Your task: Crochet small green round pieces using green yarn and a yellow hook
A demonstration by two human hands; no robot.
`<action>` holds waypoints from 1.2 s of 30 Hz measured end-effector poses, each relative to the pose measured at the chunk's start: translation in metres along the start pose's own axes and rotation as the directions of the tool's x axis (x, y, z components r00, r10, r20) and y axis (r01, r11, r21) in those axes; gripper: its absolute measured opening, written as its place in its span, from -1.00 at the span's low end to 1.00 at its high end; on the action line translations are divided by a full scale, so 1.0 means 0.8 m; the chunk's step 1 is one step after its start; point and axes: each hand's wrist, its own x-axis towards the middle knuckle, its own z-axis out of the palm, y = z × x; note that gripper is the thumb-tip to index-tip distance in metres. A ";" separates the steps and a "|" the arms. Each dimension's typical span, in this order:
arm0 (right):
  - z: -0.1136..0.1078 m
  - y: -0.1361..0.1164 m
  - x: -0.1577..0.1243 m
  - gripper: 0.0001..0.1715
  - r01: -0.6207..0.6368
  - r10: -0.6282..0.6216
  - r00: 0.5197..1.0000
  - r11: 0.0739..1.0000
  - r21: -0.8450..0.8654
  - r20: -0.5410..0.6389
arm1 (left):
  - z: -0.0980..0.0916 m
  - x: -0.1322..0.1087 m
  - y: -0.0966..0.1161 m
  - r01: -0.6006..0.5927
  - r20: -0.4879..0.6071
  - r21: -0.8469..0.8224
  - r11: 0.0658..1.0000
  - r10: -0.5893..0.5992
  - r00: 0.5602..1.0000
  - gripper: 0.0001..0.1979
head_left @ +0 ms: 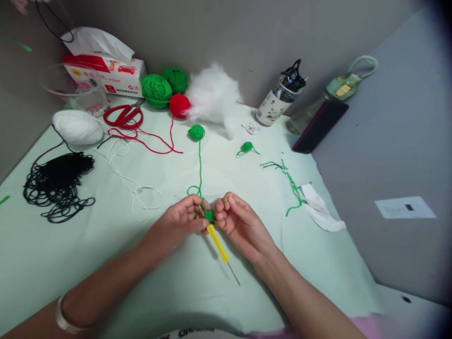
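My left hand (187,214) pinches a small green crochet piece (209,216) together with a crochet hook (219,244). The hook has a yellow handle and a thin metal shaft that points down and right. Close beside it, my right hand (240,219) is closed, thumb against fingertips, with a tiny bit of green yarn (226,202) showing between them. From the piece, a green strand (200,165) loops and runs up to a small green yarn ball (196,133). My left fingers partly hide the crochet piece.
At the back stand a tissue box (123,77), larger green yarn balls (157,91), a red ball (180,105), white stuffing (215,96), a pen jar (277,101) and a bottle (307,115) with a phone (320,126). Red scissors (124,117), white yarn (77,127) and black yarn (58,179) lie left.
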 end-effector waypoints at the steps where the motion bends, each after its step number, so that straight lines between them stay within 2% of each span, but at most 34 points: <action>1: 0.000 0.000 0.000 -0.65 -0.002 0.002 1.000 1.000 0.003 0.000 | 0.000 0.000 0.000 0.004 0.005 0.001 1.000 -0.004 1.000 -0.80; 5: 0.003 0.001 -0.002 -0.65 0.013 -0.013 1.000 1.000 0.000 -0.003 | 0.001 -0.002 -0.001 0.007 -0.003 0.008 1.000 -0.007 1.000 -0.80; 10: 0.009 0.003 -0.007 -0.65 0.059 -0.060 0.998 0.992 -0.113 -0.009 | 0.005 -0.003 -0.001 0.001 -0.054 0.034 0.999 0.001 0.999 -0.80; 14: 0.014 0.003 -0.012 -0.63 0.051 -0.049 0.999 0.988 -0.147 0.015 | 0.007 -0.005 -0.003 -0.004 -0.078 0.070 0.998 0.010 0.997 -0.84; 19: 0.019 -0.008 -0.016 -0.57 0.072 -0.066 0.997 0.984 -0.163 0.041 | 0.000 -0.003 -0.006 0.005 0.018 0.078 0.997 -0.007 1.000 -0.90; 22: 0.017 -0.013 -0.019 -0.61 0.087 -0.079 0.996 0.972 -0.217 0.044 | -0.004 -0.002 -0.005 0.062 0.087 0.064 0.996 -0.067 0.994 -0.91; 25: 0.014 -0.013 -0.020 -0.64 0.104 -0.096 0.994 0.966 -0.235 0.046 | -0.004 -0.002 -0.002 0.080 0.108 0.073 0.994 -0.088 0.990 -0.94; 30: 0.013 -0.006 -0.022 -0.67 0.141 -0.130 0.990 0.959 -0.245 0.063 | 0.003 -0.002 -0.003 -0.002 0.115 0.127 0.992 -0.012 0.993 -0.84; 36: 0.018 -0.005 -0.023 -0.60 0.093 -0.092 0.996 0.947 -0.307 0.019 | 0.004 0.001 -0.016 -0.073 0.164 0.213 0.974 0.038 0.986 -0.85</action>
